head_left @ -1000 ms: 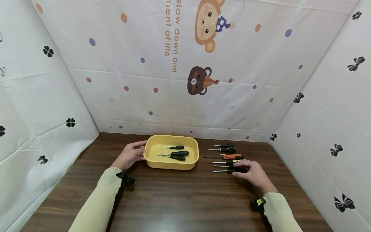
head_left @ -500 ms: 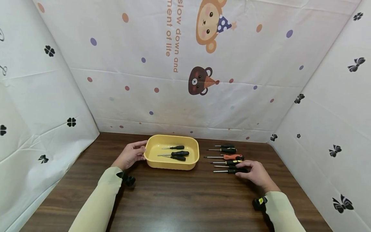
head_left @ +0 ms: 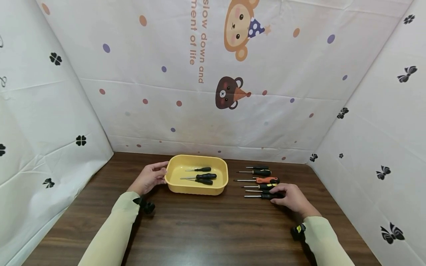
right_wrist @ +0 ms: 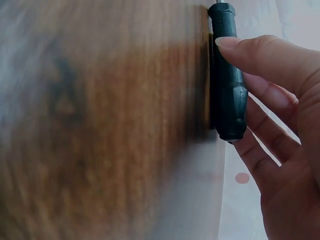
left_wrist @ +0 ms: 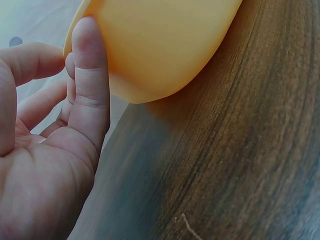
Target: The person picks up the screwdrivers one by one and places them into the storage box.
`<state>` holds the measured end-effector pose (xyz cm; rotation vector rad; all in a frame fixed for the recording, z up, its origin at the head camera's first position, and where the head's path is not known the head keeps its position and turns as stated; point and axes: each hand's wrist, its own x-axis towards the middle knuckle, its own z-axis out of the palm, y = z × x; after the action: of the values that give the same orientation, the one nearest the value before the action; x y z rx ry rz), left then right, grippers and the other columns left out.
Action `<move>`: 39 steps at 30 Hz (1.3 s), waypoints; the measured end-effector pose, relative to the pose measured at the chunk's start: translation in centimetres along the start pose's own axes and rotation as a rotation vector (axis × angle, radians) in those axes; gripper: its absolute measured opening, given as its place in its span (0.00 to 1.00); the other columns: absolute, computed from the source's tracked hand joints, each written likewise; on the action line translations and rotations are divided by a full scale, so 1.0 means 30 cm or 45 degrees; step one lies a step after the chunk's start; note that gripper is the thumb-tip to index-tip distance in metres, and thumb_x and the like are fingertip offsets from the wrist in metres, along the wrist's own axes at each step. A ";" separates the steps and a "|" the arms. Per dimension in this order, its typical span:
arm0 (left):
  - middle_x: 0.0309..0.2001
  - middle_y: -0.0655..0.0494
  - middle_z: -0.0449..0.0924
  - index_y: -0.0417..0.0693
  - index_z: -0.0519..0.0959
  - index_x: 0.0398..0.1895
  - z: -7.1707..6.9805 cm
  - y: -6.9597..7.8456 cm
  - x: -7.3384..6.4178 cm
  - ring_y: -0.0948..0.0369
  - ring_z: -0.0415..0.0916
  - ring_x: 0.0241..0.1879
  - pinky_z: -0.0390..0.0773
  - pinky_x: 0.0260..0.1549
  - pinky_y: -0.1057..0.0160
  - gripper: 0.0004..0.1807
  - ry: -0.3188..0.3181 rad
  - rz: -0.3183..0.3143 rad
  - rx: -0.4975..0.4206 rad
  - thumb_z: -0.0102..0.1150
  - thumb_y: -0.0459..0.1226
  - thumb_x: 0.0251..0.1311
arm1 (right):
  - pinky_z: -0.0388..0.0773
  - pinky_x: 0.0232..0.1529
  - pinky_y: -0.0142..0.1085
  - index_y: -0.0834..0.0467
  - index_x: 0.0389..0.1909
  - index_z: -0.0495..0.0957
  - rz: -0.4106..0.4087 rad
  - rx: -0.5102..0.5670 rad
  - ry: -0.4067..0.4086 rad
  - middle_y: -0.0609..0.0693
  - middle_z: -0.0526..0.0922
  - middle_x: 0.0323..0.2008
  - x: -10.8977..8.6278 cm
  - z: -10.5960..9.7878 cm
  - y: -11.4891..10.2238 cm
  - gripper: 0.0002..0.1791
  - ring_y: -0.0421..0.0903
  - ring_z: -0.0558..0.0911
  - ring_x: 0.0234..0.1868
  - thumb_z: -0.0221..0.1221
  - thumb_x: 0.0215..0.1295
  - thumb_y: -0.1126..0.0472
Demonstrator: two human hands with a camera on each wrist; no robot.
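Observation:
My left hand point(head_left: 149, 178) holds the left end of a yellow plastic bin point(head_left: 197, 189). In the left wrist view, its thumb lies along the bin's outer wall point(left_wrist: 165, 45) and a fingertip meets the rim. Three black-handled screwdrivers lie in the bin, one of them a larger screwdriver point(head_left: 207, 176). My right hand point(head_left: 293, 198) pinches the black handle of the nearest screwdriver point(head_left: 267, 197) in a row on the table. The right wrist view has the thumb on one side of that screwdriver handle point(right_wrist: 230, 95) and fingers on the other.
Beyond the right hand lie an orange-handled screwdriver point(head_left: 267, 180), a black-and-yellow screwdriver point(head_left: 262, 172) and a small black screwdriver point(head_left: 261, 167). The brown wooden table point(head_left: 206, 229) meets a patterned white cloth point(head_left: 139, 118) at the back and sides.
The right hand has shifted slightly to the right along the nearest screwdriver's handle. My left hand and the bin stay in place.

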<state>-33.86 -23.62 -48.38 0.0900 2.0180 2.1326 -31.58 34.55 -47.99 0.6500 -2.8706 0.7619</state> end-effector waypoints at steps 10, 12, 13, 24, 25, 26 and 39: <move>0.41 0.54 0.79 0.38 0.60 0.79 0.006 -0.002 -0.001 0.64 0.81 0.31 0.87 0.36 0.66 0.32 0.000 -0.005 -0.010 0.53 0.31 0.74 | 0.83 0.48 0.41 0.46 0.37 0.90 -0.009 -0.036 -0.089 0.42 0.89 0.41 0.007 -0.007 -0.008 0.11 0.46 0.85 0.46 0.77 0.53 0.60; 0.41 0.53 0.79 0.38 0.60 0.78 0.007 -0.002 0.000 0.64 0.81 0.30 0.87 0.35 0.67 0.32 0.001 0.000 -0.008 0.53 0.31 0.74 | 0.83 0.46 0.40 0.46 0.37 0.90 -0.001 -0.039 -0.101 0.43 0.89 0.41 0.007 -0.009 -0.010 0.11 0.46 0.85 0.46 0.77 0.53 0.60; 0.41 0.53 0.79 0.38 0.60 0.78 0.007 -0.002 0.000 0.64 0.81 0.30 0.87 0.35 0.67 0.32 0.002 0.001 -0.007 0.53 0.31 0.74 | 0.83 0.46 0.39 0.46 0.37 0.90 0.005 -0.040 -0.105 0.43 0.89 0.40 0.007 -0.011 -0.011 0.11 0.45 0.85 0.46 0.77 0.53 0.60; 0.42 0.51 0.80 0.38 0.60 0.78 0.006 0.003 0.000 0.63 0.82 0.31 0.87 0.35 0.66 0.32 0.011 -0.004 -0.006 0.53 0.30 0.73 | 0.80 0.41 0.33 0.46 0.36 0.90 0.038 -0.017 -0.127 0.42 0.89 0.37 0.002 -0.018 -0.013 0.09 0.38 0.82 0.40 0.76 0.54 0.58; 0.42 0.51 0.80 0.38 0.60 0.78 0.006 0.003 0.000 0.63 0.82 0.31 0.87 0.35 0.66 0.32 0.010 -0.003 -0.004 0.53 0.30 0.73 | 0.80 0.41 0.33 0.46 0.36 0.90 0.034 -0.019 -0.122 0.42 0.90 0.37 0.001 -0.017 -0.014 0.09 0.38 0.82 0.40 0.76 0.55 0.58; 0.42 0.51 0.80 0.38 0.60 0.78 0.006 0.003 0.000 0.63 0.82 0.31 0.87 0.35 0.66 0.32 0.011 -0.003 -0.004 0.53 0.30 0.73 | 0.80 0.41 0.33 0.46 0.37 0.90 0.032 -0.016 -0.116 0.42 0.90 0.37 0.000 -0.017 -0.014 0.08 0.37 0.82 0.40 0.75 0.55 0.58; 0.42 0.52 0.78 0.38 0.60 0.79 0.003 0.001 0.001 0.64 0.81 0.30 0.87 0.35 0.66 0.32 0.013 -0.003 0.004 0.53 0.31 0.74 | 0.81 0.41 0.31 0.45 0.38 0.91 0.145 0.131 0.024 0.47 0.90 0.41 -0.027 -0.010 -0.036 0.08 0.38 0.83 0.41 0.75 0.58 0.54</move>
<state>-33.87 -23.53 -48.36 0.0774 2.0259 2.1327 -30.38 34.16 -47.40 0.4904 -2.8875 0.9316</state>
